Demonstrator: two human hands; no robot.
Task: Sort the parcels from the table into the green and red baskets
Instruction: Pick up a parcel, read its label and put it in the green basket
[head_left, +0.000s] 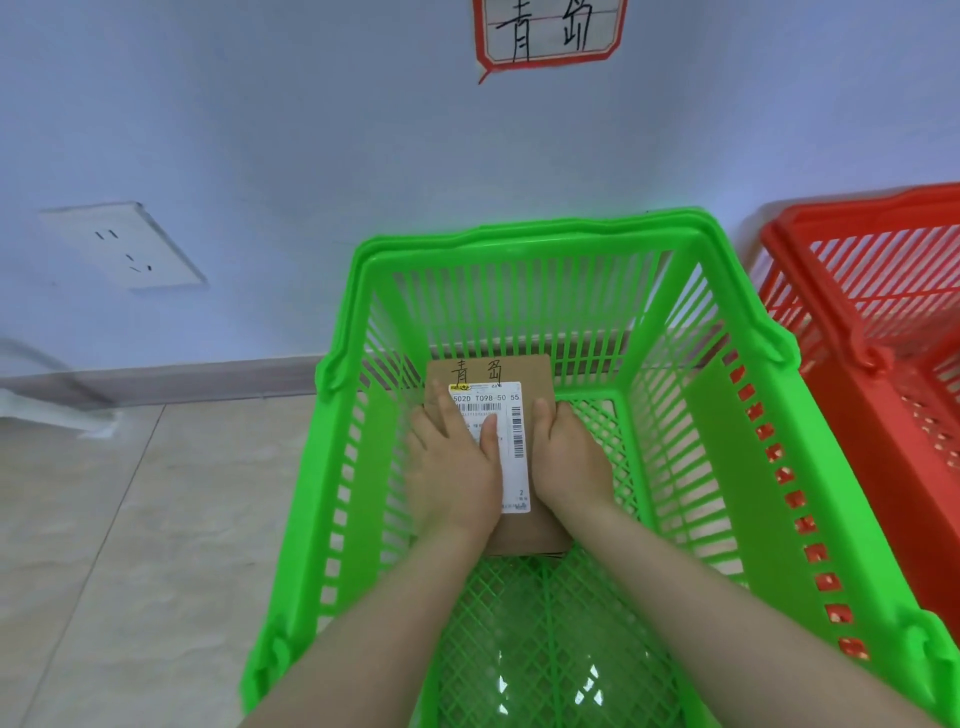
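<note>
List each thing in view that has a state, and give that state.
green basket, on the floor, one parcel inside.
parcel, label up, between both hands.
red basket, right of the green one, no parcel visible in the part shown.
left hand, flat on the parcel's top.
right hand, gripping the parcel's right edge.
wall socket, nothing plugged in.

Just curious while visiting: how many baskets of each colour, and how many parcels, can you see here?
green basket: 1
red basket: 1
parcel: 1
Total: 3
</note>
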